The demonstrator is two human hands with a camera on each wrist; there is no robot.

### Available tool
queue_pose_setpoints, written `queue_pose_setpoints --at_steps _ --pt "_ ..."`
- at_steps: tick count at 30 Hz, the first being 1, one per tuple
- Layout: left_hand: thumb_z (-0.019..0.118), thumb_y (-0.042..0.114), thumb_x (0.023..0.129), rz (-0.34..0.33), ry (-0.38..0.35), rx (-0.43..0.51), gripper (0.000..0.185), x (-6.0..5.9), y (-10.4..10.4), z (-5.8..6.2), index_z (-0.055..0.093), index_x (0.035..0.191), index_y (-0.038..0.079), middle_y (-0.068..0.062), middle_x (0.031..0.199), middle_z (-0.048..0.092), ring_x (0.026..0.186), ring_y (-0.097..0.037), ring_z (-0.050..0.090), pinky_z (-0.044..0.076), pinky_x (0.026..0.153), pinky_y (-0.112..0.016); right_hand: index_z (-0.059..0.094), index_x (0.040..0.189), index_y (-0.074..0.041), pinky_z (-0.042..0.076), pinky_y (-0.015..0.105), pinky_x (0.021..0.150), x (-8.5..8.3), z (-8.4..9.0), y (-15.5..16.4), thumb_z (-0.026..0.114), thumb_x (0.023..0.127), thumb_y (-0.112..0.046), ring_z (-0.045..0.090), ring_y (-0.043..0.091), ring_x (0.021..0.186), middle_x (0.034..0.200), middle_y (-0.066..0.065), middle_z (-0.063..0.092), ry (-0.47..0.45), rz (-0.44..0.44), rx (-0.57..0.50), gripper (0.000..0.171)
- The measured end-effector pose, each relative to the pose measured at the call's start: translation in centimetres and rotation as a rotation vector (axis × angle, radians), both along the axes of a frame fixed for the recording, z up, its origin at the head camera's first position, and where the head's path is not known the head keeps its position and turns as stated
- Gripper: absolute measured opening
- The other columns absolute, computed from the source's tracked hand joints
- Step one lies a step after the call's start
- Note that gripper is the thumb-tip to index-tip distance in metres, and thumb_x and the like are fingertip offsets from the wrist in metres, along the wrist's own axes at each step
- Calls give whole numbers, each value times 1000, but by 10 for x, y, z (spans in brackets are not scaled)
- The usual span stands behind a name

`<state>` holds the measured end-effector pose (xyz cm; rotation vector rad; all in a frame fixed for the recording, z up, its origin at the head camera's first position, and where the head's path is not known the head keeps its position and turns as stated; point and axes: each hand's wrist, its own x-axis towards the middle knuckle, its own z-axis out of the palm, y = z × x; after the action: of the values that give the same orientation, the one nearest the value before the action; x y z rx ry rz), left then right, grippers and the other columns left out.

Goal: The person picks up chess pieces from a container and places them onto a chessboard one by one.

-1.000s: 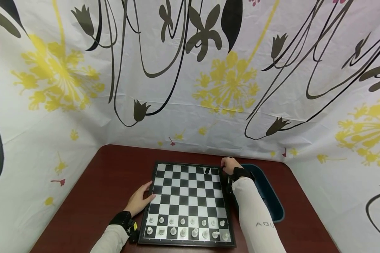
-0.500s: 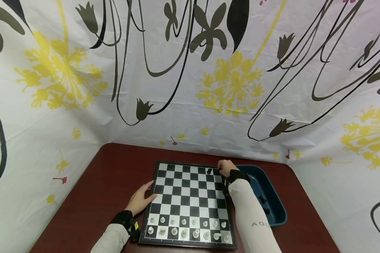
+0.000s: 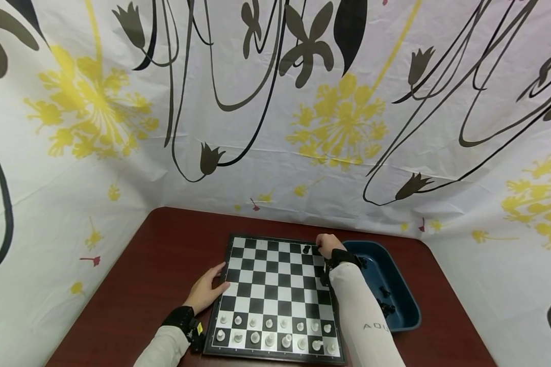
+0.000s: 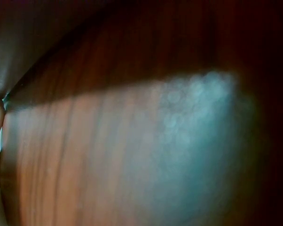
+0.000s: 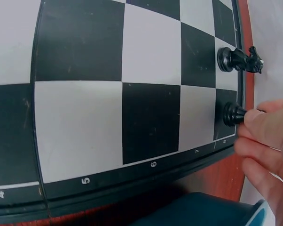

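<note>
A chessboard (image 3: 275, 285) lies on a dark red table (image 3: 156, 265). My right hand (image 3: 320, 250) reaches to the board's far right corner and pinches the top of a small black piece (image 5: 231, 113), which stands on the corner square. A black knight (image 5: 235, 59) stands one square to its left, also seen in the head view (image 3: 306, 250). My left hand (image 3: 206, 291) rests flat, fingers straight, against the board's left edge. Two rows of white pieces (image 3: 275, 331) fill the near side. The left wrist view shows only blurred table (image 4: 132, 141).
A dark blue tray (image 3: 397, 278) with a few black pieces (image 3: 385, 300) sits just right of the board, beside my right forearm. A white curtain with yellow and black flowers (image 3: 330, 117) closes in the table at the back and on both sides.
My right hand has shifted slightly left from the tray side onto the board's far corner, and a second black piece now stands beside the knight. The left hand has stayed put.
</note>
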<state>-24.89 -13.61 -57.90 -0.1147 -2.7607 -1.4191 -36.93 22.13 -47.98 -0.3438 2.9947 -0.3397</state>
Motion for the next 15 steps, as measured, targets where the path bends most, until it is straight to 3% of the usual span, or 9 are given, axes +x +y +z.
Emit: queue_pose_setpoints --at_steps 9,15 --pt "67 36 81 -4 16 -7 63 0 0 0 44 135 14 -12 127 51 111 -28 52 40 93 -47 65 92 -3 48 36 65 2 -5 -1 58 83 4 56 20 71 87 11 63 25 -27 -3 14" --pt "67 35 81 -5 14 -9 63 -1 0 -1 44 136 15 -12 126 51 112 -27 52 39 94 -47 64 98 -3 49 37 68 0 -3 3 59 81 5 58 23 78 90 13 63 -7 -42 1 19"
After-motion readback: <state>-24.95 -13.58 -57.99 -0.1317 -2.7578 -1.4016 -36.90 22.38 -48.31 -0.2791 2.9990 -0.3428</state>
